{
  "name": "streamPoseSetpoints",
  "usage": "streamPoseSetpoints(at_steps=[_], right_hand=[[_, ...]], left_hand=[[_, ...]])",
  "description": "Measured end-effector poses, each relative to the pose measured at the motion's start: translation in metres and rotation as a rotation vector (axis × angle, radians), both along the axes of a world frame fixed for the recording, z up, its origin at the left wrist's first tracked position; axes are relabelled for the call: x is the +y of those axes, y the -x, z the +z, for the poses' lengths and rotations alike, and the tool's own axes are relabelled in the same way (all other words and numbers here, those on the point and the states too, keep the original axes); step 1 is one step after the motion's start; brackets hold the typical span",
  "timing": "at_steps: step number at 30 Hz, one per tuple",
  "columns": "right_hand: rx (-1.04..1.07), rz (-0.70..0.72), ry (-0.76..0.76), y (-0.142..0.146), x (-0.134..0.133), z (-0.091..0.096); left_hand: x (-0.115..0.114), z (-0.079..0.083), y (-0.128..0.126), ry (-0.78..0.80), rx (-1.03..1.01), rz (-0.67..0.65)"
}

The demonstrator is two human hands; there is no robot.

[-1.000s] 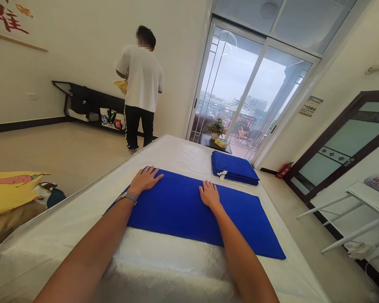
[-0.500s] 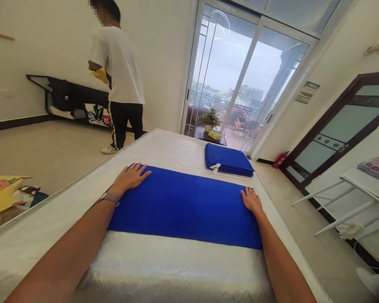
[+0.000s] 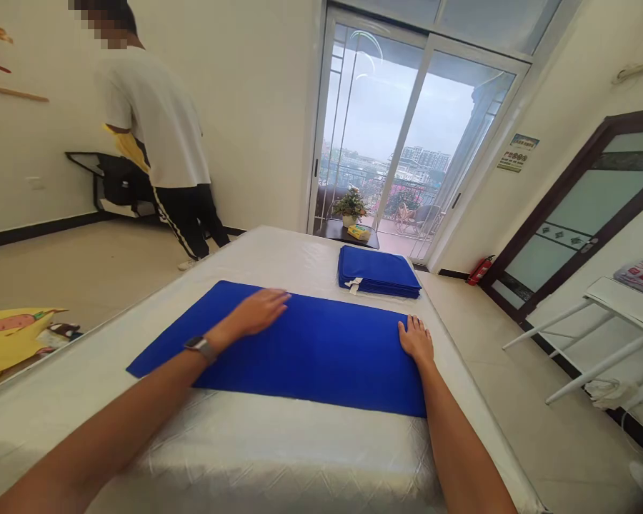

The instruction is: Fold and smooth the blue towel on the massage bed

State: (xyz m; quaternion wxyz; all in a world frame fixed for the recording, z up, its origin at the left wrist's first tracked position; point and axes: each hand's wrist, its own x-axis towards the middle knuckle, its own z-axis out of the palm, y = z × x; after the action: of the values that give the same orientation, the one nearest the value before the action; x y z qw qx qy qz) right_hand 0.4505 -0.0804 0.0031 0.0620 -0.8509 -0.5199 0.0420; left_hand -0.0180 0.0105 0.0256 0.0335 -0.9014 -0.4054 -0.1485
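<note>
A long blue cloth (image 3: 311, 350) lies flat across a white plastic-covered mattress (image 3: 278, 464). My left hand (image 3: 260, 311), a watch on its wrist, rests flat and open on the cloth near its far edge, left of the middle. My right hand (image 3: 416, 338) lies flat and open on the cloth's right end. Beyond them a stack of folded blue cloths (image 3: 378, 271) with a white tag sits near the mattress's far right corner.
A person in a white shirt (image 3: 155, 135) walks on the floor at the back left. A glass balcony door (image 3: 407, 135), a small table with a potted plant (image 3: 348, 207), a red fire extinguisher (image 3: 479, 270), a white rack (image 3: 594, 328) and a yellow cushion (image 3: 11, 335) surround the mattress.
My left hand slid right along the cloth toward its middle. My right hand moved from the middle to the right end. The person at the back has walked left.
</note>
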Motion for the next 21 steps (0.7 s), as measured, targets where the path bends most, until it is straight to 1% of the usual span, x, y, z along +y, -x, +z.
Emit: streamPoseSetpoints(at_steps=[1,2,3,5,7,9,10,12,14,18,20,21], right_hand=[[0.006,-0.001,-0.001,0.0,0.0,0.0],[0.01,-0.002,0.0,0.0,-0.001,0.001],[0.01,-0.002,0.001,0.001,-0.001,0.002],[0.005,0.003,-0.001,0.002,-0.002,0.004],[-0.002,0.007,-0.003,0.003,-0.003,0.004],[-0.006,0.008,-0.001,0.003,-0.003,0.004],[-0.008,0.008,-0.001,0.002,-0.003,0.003],[-0.012,0.008,-0.007,0.001,-0.002,0.001],[-0.014,0.01,-0.011,0.0,0.0,-0.001],[-0.02,0.013,-0.005,-0.002,0.002,-0.003],[-0.022,0.009,0.0,0.0,0.002,-0.002],[-0.023,0.006,0.005,0.001,0.002,-0.002]], left_hand=[[-0.007,-0.001,-0.025,0.031,-0.007,-0.075],[-0.014,-0.003,-0.049,0.053,-0.032,-0.112],[-0.019,-0.007,-0.071,0.077,-0.042,-0.134],[-0.025,-0.017,-0.104,0.145,-0.053,-0.111],[-0.025,-0.028,-0.117,0.231,-0.049,-0.042],[-0.02,-0.034,-0.112,0.288,-0.044,0.032],[-0.018,-0.035,-0.103,0.3,-0.039,0.067],[-0.012,-0.034,-0.073,0.311,-0.023,0.143],[-0.007,-0.029,-0.031,0.327,-0.006,0.241],[0.002,-0.022,0.064,0.333,0.007,0.497],[0.005,-0.023,0.101,0.323,0.006,0.592],[0.006,-0.024,0.113,0.317,0.005,0.616]])
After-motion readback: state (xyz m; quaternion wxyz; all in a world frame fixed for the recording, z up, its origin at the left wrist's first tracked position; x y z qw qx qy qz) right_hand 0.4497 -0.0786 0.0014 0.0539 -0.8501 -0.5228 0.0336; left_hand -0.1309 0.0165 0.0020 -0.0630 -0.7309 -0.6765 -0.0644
